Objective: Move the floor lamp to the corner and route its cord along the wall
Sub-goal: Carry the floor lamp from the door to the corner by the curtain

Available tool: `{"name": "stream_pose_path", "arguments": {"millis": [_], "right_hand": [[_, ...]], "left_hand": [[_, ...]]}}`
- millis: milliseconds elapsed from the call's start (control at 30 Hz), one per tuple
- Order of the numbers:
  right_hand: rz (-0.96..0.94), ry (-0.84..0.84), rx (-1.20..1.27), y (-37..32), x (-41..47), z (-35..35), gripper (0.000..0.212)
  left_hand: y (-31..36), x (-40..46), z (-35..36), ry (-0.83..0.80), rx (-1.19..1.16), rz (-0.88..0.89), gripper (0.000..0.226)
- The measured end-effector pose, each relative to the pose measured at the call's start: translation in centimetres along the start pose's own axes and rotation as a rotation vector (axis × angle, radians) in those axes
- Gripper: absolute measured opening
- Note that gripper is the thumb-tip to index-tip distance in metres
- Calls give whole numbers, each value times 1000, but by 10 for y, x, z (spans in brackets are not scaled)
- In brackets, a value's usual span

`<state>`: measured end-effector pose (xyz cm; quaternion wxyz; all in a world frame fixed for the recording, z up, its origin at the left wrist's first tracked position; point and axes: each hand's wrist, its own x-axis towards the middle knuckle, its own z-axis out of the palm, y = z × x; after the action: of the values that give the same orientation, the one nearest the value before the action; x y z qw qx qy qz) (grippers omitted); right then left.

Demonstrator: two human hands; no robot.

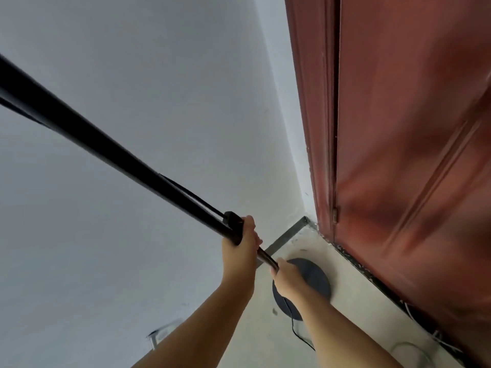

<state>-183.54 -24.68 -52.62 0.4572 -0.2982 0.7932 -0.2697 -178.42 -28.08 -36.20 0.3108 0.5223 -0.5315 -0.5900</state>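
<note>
Both hands grip the floor lamp's black pole (111, 152). The left hand (243, 243) is wrapped shut around it just below a black clip (233, 221), higher up; the right hand (285, 276) is closed around the pole lower down, nearer the round dark base (313, 274). The base rests on the pale floor (345, 301) in the far corner, between the white wall (132, 75) on the left and the reddish-brown door (411, 128) on the right. A thin black cord (295, 328) trails from the base towards the near side. No containers are visible.
</note>
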Motion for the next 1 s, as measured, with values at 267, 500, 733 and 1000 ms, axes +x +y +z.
{"name": "stream_pose_path", "arguments": {"millis": [267, 500, 733, 1000], "right_hand": [[-167, -134, -379, -16, -22, 20, 20], [-218, -273, -562, -84, -101, 16, 28], [-242, -435, -578, -190, -232, -5, 31], [-383, -553, -620, -272, -357, 25, 29]], "left_hand": [[14, -26, -48, 182, -162, -60, 25], [79, -85, -111, 283, -234, -33, 26], [179, -169, -177, 386, -275, 23, 23], [245, -265, -276, 583, -408, 92, 25]]}}
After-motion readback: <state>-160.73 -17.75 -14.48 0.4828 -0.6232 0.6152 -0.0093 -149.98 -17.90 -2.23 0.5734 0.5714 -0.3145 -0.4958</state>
